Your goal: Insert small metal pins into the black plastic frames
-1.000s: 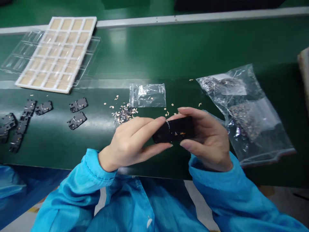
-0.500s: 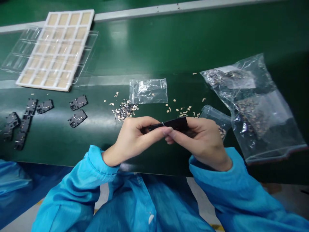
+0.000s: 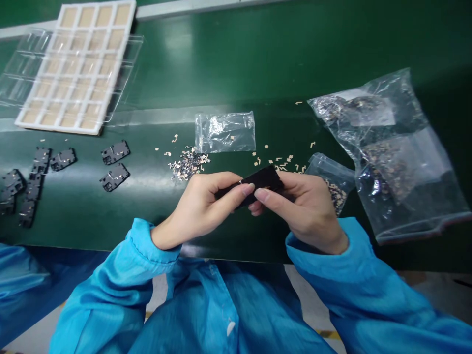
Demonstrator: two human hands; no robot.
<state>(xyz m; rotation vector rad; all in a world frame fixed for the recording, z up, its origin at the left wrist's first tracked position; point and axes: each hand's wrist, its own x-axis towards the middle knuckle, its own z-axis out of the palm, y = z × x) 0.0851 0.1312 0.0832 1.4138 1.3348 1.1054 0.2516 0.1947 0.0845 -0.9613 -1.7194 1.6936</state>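
Between my two hands is a flat black plastic part [image 3: 262, 178], held up tilted above the front of the bench. My left hand [image 3: 208, 204] grips its left end, thumb on top and fingers behind. At its right end my right hand [image 3: 308, 206] pinches it, the thumb tip pressing on the near face. Most of the part is covered by my fingers, and whether a small piece lies under the thumbs I cannot tell. Just beyond my left hand lies a heap of tiny metal pieces [image 3: 189, 163]; more loose pieces [image 3: 283, 162] are scattered beyond my right hand.
Several black plastic parts [image 3: 115, 177] lie at the left of the green bench [image 3: 236, 64]. A white gridded tray [image 3: 75, 64] with clear plastic trays stands back left. A small clear bag [image 3: 225, 132] lies mid-bench. Bags of small parts [image 3: 391, 157] lie right. A blue sleeve [image 3: 20, 275] shows at far left.
The black part has turned so that more of its near face shows, and the thumbs have moved slightly apart. The whole view has shifted a little.
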